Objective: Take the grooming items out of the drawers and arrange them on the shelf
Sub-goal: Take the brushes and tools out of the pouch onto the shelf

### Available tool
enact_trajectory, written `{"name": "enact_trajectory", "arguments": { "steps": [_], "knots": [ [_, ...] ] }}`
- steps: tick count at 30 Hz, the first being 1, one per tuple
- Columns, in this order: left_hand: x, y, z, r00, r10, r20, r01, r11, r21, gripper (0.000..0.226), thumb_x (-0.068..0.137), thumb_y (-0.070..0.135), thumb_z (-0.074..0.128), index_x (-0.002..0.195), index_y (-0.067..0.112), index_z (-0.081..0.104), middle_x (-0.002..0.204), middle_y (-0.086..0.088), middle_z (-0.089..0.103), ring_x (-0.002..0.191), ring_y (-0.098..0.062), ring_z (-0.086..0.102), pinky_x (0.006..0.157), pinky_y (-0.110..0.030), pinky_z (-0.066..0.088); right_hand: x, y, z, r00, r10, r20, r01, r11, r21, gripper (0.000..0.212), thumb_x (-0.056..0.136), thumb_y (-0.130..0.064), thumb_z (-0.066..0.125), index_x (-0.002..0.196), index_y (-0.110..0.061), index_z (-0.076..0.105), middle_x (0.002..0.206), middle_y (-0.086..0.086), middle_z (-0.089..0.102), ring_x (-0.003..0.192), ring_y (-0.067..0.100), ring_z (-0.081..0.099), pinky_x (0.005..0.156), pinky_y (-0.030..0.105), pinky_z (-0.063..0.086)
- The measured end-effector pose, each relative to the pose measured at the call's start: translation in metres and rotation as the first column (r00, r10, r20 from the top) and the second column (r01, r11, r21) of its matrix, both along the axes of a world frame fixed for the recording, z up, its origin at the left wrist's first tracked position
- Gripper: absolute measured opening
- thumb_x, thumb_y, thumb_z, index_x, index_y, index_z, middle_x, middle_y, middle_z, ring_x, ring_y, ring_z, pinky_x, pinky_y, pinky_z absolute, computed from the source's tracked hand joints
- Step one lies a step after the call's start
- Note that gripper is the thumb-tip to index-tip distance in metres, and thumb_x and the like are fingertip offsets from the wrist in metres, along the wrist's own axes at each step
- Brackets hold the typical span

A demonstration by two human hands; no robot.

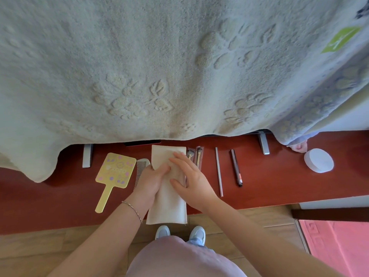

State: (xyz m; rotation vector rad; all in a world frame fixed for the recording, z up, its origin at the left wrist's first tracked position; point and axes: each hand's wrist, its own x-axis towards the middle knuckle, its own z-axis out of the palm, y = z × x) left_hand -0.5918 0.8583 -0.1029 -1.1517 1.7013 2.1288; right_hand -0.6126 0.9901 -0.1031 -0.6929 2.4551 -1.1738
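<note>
A folded cream cloth [169, 208] lies lengthwise on the red-brown shelf [279, 182], its near end hanging over the front edge. My left hand [150, 180] grips the cloth's left edge, thumb on top. My right hand [191, 178] rests flat on the cloth with fingers spread. Left of the cloth lie a yellow hand mirror [114, 172] and a white comb [140, 166]. On the right side lie two wrapped makeup brushes [196, 154], a thin silver stick [218, 171], a dark pen-like stick [236, 167] and a round white pad [318, 160].
A large pale embossed towel [159, 66] hangs over whatever stands at the back of the shelf; two grey metal feet [87, 155] show under it. Wooden floor [40, 250] and a pink mat [339, 242] lie below. My shoes [179, 232] stand at the shelf's front.
</note>
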Motion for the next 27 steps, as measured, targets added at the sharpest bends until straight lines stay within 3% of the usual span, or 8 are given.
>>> {"name": "enact_trajectory", "arguments": {
  "steps": [4,7,9,13,18,21,25,27],
  "knots": [
    [-0.002,0.002,-0.005,0.996,-0.087,-0.017,0.088,0.996,0.011,0.024,0.084,0.024,0.065,0.106,0.017,0.061,0.095,-0.007,0.070,0.085,-0.025,0.068,0.068,-0.035,0.054,-0.009,-0.004,0.007,0.959,-0.238,0.151,0.251,0.965,-0.074,0.061,0.089,-0.035,0.058,0.142,-0.037,0.028,0.153,-0.009,0.020,0.139,0.007,0.018,0.110,0.028,0.028],
    [-0.005,-0.001,-0.013,0.983,-0.146,-0.115,0.146,0.989,-0.002,0.026,0.086,0.024,0.062,0.113,0.020,0.063,0.102,-0.002,0.071,0.095,-0.021,0.067,0.081,-0.035,0.053,-0.018,-0.006,0.009,0.936,-0.233,0.265,0.253,0.966,-0.044,0.068,0.090,-0.037,0.055,0.145,-0.043,0.015,0.139,-0.007,0.037,0.120,0.010,0.042,0.092,0.021,0.036],
    [-0.010,-0.003,-0.021,0.983,-0.161,-0.091,0.149,0.981,-0.128,0.030,0.085,0.027,0.062,0.115,0.019,0.062,0.106,0.000,0.069,0.099,-0.019,0.064,0.079,-0.029,0.051,-0.021,-0.004,0.007,0.952,-0.203,0.231,0.198,0.979,0.046,0.064,0.093,-0.033,0.051,0.146,-0.041,0.016,0.137,-0.006,0.041,0.115,0.012,0.049,0.088,0.021,0.040],
    [-0.018,-0.006,-0.034,0.989,-0.150,-0.016,0.127,0.886,-0.447,0.049,0.085,0.023,0.063,0.129,0.009,0.043,0.113,-0.006,0.061,0.092,-0.018,0.058,0.063,-0.022,0.043,-0.023,0.005,-0.002,0.963,-0.239,0.122,0.218,0.962,0.165,0.047,0.093,-0.027,0.050,0.138,-0.031,0.039,0.135,-0.004,0.047,0.115,0.018,0.053,0.091,0.025,0.047],
    [-0.022,-0.003,-0.046,0.968,-0.239,-0.080,0.135,0.756,-0.640,0.067,0.091,0.016,0.054,0.147,0.012,0.017,0.134,-0.012,0.045,0.115,-0.022,0.048,0.089,-0.024,0.039,-0.033,0.042,-0.017,0.923,-0.377,-0.078,0.380,0.861,0.339,0.026,0.089,-0.022,0.053,0.115,-0.019,0.051,0.113,-0.001,0.053,0.099,0.019,0.055,0.076,0.029,0.050],
    [-0.018,0.004,-0.048,0.954,-0.298,-0.043,0.139,0.563,-0.815,0.073,0.088,0.006,0.055,0.148,0.008,0.012,0.143,-0.021,0.029,0.129,-0.030,0.033,0.106,-0.035,0.033,-0.037,0.060,-0.023,0.909,-0.409,-0.078,0.388,0.763,0.517,0.033,0.090,-0.029,0.055,0.118,-0.016,0.044,0.116,0.003,0.052,0.098,0.023,0.059,0.073,0.030,0.049],
    [-0.007,0.011,-0.060,0.818,-0.542,0.191,0.312,0.140,-0.940,0.058,0.087,0.013,0.054,0.142,0.012,0.035,0.152,-0.011,0.025,0.141,-0.033,0.018,0.109,-0.054,0.027,-0.035,0.070,-0.031,0.890,-0.456,-0.031,0.387,0.716,0.581,0.034,0.091,-0.034,0.054,0.118,-0.016,0.042,0.108,0.003,0.061,0.093,0.024,0.063,0.088,0.038,0.053],
    [-0.005,0.014,-0.062,0.768,-0.557,0.317,0.424,0.070,-0.903,0.054,0.091,0.020,0.047,0.143,0.015,0.033,0.155,-0.004,0.021,0.143,-0.029,0.012,0.112,-0.056,0.016,-0.036,0.071,-0.033,0.890,-0.454,-0.041,0.388,0.708,0.591,0.028,0.093,-0.034,0.051,0.113,-0.015,0.046,0.101,0.003,0.063,0.090,0.024,0.064,0.091,0.039,0.051]
  ]
}}
